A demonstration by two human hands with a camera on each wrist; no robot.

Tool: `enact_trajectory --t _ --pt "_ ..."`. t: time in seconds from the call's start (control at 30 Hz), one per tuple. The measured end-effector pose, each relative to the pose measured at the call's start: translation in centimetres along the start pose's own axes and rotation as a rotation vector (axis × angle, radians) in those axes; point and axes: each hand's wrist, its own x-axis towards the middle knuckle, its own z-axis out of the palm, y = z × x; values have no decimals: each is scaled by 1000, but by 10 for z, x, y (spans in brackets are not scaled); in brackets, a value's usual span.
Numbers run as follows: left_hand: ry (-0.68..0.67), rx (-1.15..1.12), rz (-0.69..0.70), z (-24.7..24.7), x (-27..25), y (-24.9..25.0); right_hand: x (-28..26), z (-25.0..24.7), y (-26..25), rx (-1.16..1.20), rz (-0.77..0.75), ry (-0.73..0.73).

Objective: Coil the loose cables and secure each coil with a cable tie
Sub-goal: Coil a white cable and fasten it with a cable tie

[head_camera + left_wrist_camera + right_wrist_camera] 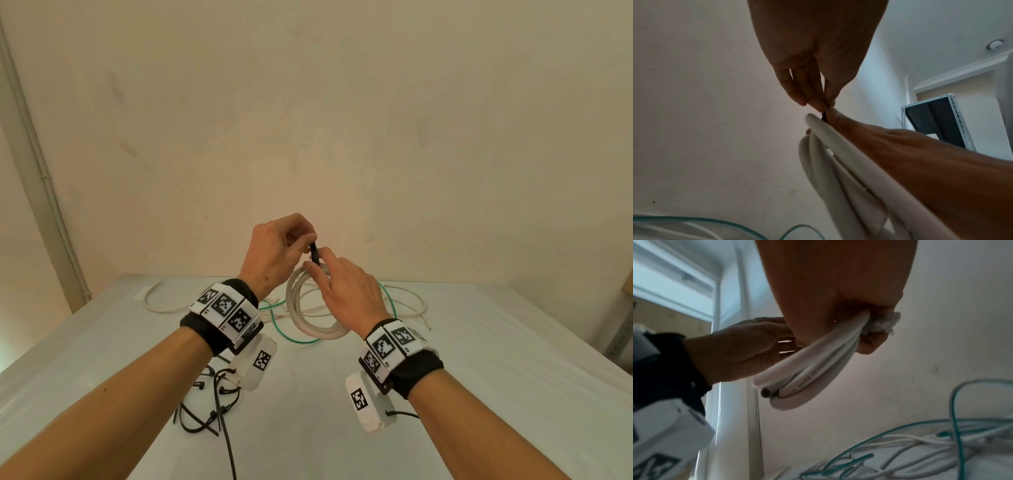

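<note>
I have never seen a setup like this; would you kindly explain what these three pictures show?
No machine here: a person works with bare hands, wearing marker bands and small white cameras on both wrists. The wide picture comes from a head camera looking down; the other two look up along each wrist. The right hand grips a coil of white cable, while the left hand pinches a black cable tie at the coil's top. On the white table lie more black ties, loose white cables and a green wire.
</note>
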Motion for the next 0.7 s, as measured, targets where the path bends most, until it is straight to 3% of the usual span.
enact_trajectory --t 0.33,0.47,0.57,0.63,0.7 --pt "-150 -41 -151 -2 -4 -5 -10 -7 0 242 66 -12" --pt "-237 -85 -137 -7 -3 2 -7 -7 5 382 129 -53" --pt "-218 -137 -105 -10 -5 1 -5 -9 8 541 179 -59" --pt "-219 -144 -169 -6 -14 -1 -3 -11 9 656 212 -56" --pt "-319 -248 -355 3 -26 1 -1 -12 7 753 231 -53"
